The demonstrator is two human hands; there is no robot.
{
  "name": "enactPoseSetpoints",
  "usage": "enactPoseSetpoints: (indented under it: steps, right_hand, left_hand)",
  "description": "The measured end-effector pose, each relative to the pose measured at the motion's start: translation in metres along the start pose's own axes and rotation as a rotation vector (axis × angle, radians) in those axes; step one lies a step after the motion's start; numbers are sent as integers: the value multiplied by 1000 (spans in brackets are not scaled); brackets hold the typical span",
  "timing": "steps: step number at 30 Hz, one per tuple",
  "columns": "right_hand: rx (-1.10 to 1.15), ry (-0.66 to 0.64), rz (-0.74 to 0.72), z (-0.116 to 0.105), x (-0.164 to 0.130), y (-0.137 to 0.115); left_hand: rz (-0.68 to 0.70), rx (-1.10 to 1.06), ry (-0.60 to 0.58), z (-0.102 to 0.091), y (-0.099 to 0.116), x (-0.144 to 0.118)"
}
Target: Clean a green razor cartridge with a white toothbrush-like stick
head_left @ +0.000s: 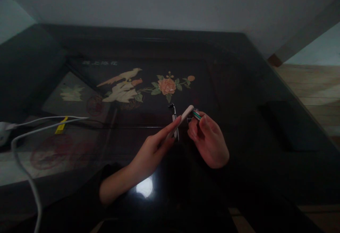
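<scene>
My left hand (159, 142) is closed around a pale razor handle (187, 111), which tilts up to the right over the dark table. In the fingertips of my right hand (211, 137) is a small razor head (196, 115) with a teal strip, pinched between thumb and fingers. Handle tip and razor head are close together; I cannot tell whether they touch. Just beyond my left fingers shows a thin black-and-white razor-like shape (174, 111), partly covered by the hand. It may be a reflection in the glossy tabletop.
The glossy black table (228, 66) carries a bird-and-flower picture (166, 86). White cables (20, 162) with a yellow tag (61, 126) run along the left from a white plug-like block (5, 132). A flat dark rectangular object (289, 126) lies at right. A wall stands behind.
</scene>
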State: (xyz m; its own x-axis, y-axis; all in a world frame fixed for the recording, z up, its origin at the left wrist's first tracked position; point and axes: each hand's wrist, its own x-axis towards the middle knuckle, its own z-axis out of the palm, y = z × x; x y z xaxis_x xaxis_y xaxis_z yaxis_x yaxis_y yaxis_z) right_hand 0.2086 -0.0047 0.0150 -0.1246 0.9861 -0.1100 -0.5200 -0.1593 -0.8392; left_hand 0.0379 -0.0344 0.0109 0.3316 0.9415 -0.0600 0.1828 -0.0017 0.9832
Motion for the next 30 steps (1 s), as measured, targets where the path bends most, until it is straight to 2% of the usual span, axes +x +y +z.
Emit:
enactPoseSetpoints:
  steps: [12, 30]
  right_hand:
    - [-11, 60, 33, -2, 0, 2]
    - [-42, -11, -7, 0, 0, -1]
  left_hand:
    - [47, -58, -132, 2, 1, -5]
    - [-6, -25, -14, 0, 2, -1]
